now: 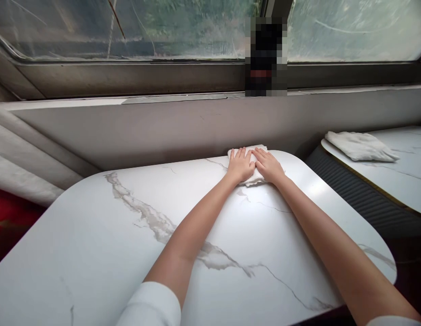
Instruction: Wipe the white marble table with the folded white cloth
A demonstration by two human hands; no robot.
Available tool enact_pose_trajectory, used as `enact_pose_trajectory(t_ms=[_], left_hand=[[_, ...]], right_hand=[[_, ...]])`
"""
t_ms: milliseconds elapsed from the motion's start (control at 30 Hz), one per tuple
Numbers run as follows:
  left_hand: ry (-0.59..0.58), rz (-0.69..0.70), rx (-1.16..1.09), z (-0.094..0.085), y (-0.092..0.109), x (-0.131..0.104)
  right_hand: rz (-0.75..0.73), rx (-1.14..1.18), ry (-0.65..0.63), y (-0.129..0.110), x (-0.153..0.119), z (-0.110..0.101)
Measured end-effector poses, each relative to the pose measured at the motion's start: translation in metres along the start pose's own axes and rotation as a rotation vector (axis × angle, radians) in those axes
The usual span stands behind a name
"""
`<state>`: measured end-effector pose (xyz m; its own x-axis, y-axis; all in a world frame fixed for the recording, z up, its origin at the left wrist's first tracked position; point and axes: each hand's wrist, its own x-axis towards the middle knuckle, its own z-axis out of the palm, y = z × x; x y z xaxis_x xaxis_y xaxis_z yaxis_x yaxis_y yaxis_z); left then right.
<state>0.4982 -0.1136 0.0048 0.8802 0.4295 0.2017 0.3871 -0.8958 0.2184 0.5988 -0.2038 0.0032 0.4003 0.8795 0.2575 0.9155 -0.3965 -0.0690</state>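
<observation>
A folded white cloth [254, 181] lies at the far edge of a white marble-patterned table [105, 244]. My left hand [241, 165] rests flat on the cloth's left part, fingers stretched out and slightly spread. On its right part lies my right hand [270, 166], also flat with fingers extended. The two thumbs meet or nearly meet over the middle of the cloth. Both arms reach straight forward across the tabletop, and both palms hide much of the cloth.
A low wall [163, 127] runs behind the table, below a wide window [197, 31]. Another white cloth [361, 146] lies on a second marbled table [410, 167] at the right. Pale fabric [16, 158] hangs at the left. A blurred patch covers part of the window frame.
</observation>
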Motion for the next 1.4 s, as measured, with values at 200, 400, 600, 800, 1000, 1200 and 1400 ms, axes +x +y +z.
enact_pose_trajectory(t_ms=[200, 400, 600, 800, 1000, 1200, 1400], left_hand=[[-0.016, 0.039, 0.031, -0.009, 0.022, -0.056], [-0.036, 0.167, 0.021, -0.026, 0.059, -0.149], [-0.088, 0.254, 0.011, -0.052, 0.073, -0.237], [-0.105, 0.257, 0.026, -0.065, 0.058, -0.274], [-0.065, 0.123, 0.055, -0.055, 0.028, -0.249], [-0.036, -0.022, 0.11, -0.048, -0.027, -0.175], [-0.006, -0.101, 0.12, -0.044, -0.081, -0.105]], right_hand=[[-0.056, -0.022, -0.025, -0.017, -0.059, -0.014], [-0.096, -0.048, 0.039, -0.046, -0.165, -0.033], [-0.13, -0.084, 0.093, -0.104, -0.245, -0.057], [-0.208, -0.077, 0.084, -0.135, -0.257, -0.062], [-0.237, -0.035, -0.012, -0.137, -0.201, -0.048], [-0.197, 0.051, -0.063, -0.133, -0.099, -0.023], [-0.18, 0.054, -0.074, -0.132, -0.011, 0.002]])
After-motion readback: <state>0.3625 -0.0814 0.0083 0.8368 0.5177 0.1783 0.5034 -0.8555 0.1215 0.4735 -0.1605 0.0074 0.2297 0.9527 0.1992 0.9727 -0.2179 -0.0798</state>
